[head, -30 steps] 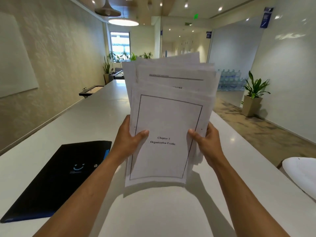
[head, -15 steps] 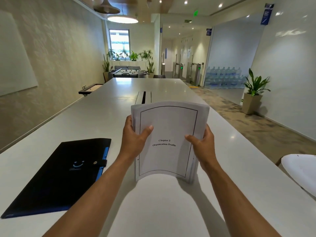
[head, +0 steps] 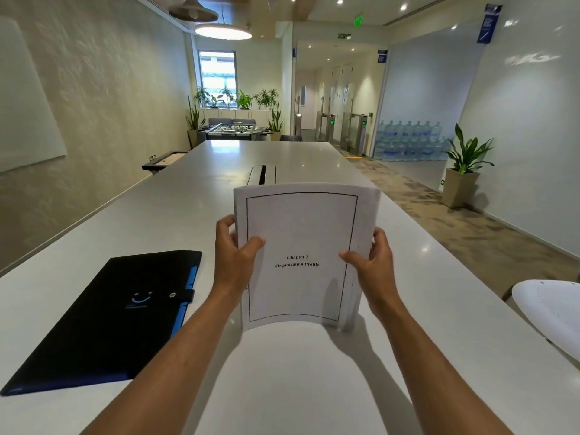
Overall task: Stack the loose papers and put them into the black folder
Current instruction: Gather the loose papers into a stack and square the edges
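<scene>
While both hands clamp the stack of papers [head: 301, 255] upright over the white table [head: 314, 387], the sheets read as one squared bundle, its long axis running up and down. The left hand [head: 233, 255] closes on the left edge, thumb across the printed front page and fingers curled behind; the right hand [head: 373, 262] mirrors it on the right edge, thumb tip just short of the page border. Neither hand has anything else in it. The bottom edge of the stack sits close to the table top — whether it touches cannot be told from this angle — and the front page bows slightly toward the camera.

Out from the grip, the relation that matters lies to the left. The black folder [head: 103, 321] rests flat on the table, near the left forearm and well apart from the right one, its long axis slanting from the near left corner of the view up toward the middle of the table. Its blue-edged side and strap with a snap button [head: 172, 295] face the papers, and the strap appears fastened, so the folder looks closed.

Both forearms reach forward and roughly parallel, elbows out of frame, wrists raised. The left hand is plainly the nearer one to the folder — a fair guess is that it would have to let go and open the cover while the right hand keeps the bundle together. Stacking looks done; filing has not begun.
</scene>
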Tool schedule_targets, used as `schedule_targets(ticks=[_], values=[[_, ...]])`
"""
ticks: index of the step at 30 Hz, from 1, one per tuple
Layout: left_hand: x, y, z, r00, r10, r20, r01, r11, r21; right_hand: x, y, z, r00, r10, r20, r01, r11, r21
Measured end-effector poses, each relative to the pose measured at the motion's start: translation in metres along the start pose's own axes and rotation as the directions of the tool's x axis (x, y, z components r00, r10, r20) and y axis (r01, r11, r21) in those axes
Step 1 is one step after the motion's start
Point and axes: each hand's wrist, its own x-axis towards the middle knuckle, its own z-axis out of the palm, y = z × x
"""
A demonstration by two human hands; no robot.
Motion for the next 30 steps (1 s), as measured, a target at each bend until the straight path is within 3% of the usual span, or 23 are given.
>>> schedule_targets(ticks=[4,10,15,20,25,30], values=[[-0.014,-0.019,0.005,0.998,-0.047,-0.045,0.047,0.999,0.003,-0.012,0.016,0.013,1.0,-0.002,-0.028,0.001,1.0,-0.03],[-0.01,-0.02,-0.001,0.999,-0.046,0.007,0.045,0.996,0.083,-0.013,0.017,0.01,0.998,0.0,-0.065,-0.005,0.997,-0.074],[-0.015,-0.017,0.003,0.997,-0.061,0.041,0.059,0.997,0.059,-0.015,0.019,0.013,0.999,0.035,0.019,-0.032,0.994,-0.106],[-0.013,-0.015,0.0,0.999,-0.029,0.041,0.029,1.0,0.011,-0.015,0.015,0.01,0.997,0.028,-0.076,-0.027,1.0,0.011],[-0.016,-0.011,0.003,0.996,-0.006,0.085,0.007,1.0,-0.005,-0.018,0.017,0.014,1.0,0.021,-0.017,-0.021,1.0,-0.015],[-0.012,-0.003,0.011,1.0,-0.017,-0.021,0.018,0.999,0.044,-0.01,0.01,0.019,0.999,0.027,-0.022,-0.027,1.0,-0.015]])
